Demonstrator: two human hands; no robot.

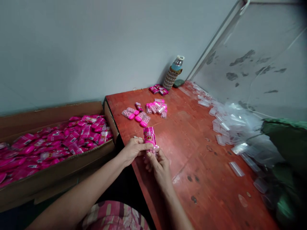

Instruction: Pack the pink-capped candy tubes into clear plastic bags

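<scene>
Both hands meet over the near left edge of the table. My left hand (133, 150) is closed, its thumb pressed on a small candy container (150, 135) with a pink printed sleeve at its top and pink balls inside below. My right hand (161, 164) pinches the lower part of the same container, its thumb across the clear plastic. Fingers hide much of the bottom end. Just beyond lie several clear containers of pink balls with pink caps (145, 124), a small printed one (138, 106) and another cluster of containers (157, 107).
A cardboard box (109, 119) of pink wrapped containers (72, 137) stands left of the red table (192, 140). Clear plastic sleeves (236, 168) are heaped at the right beside a dark green cloth or bag (283, 140). Pink packets (158, 89) and a covered bottle (171, 76) stand at the back.
</scene>
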